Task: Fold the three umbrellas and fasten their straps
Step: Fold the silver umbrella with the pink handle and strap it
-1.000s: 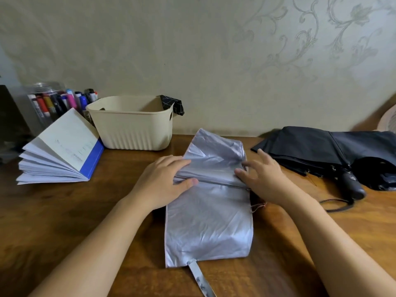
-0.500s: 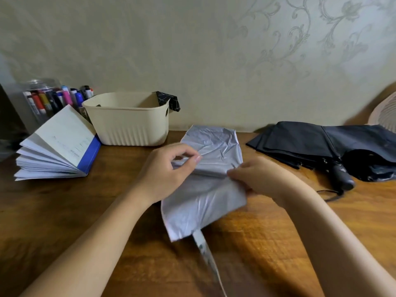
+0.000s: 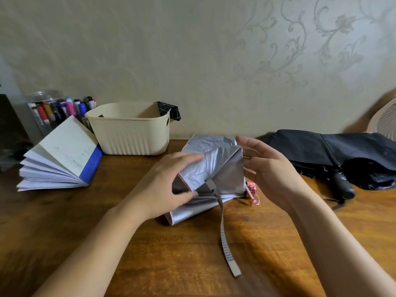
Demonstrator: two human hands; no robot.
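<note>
A silver umbrella (image 3: 216, 168) lies folded into a bundle at the middle of the wooden table, partly lifted. My left hand (image 3: 169, 185) grips its left side, thumb under a fold. My right hand (image 3: 267, 168) is at its right side, fingers spread and relaxed, touching the canopy edge. The umbrella's grey strap (image 3: 225, 236) hangs loose onto the table toward me. A pink handle tip (image 3: 251, 190) shows at the right end. A black umbrella (image 3: 334, 151) lies unfolded at the right, its black handle (image 3: 344, 186) pointing toward me.
A cream plastic basket (image 3: 130, 129) stands at the back, with dark patterned fabric (image 3: 170, 110) over its rim. An open book (image 3: 62, 155) lies at the left, a jar of markers (image 3: 55, 110) behind it. A fan (image 3: 385, 123) sits at the far right edge.
The silver canopy was flat under both hands; I have gathered and lifted it into a bundle. The strap now hangs free, and my right hand has opened beside the umbrella.
</note>
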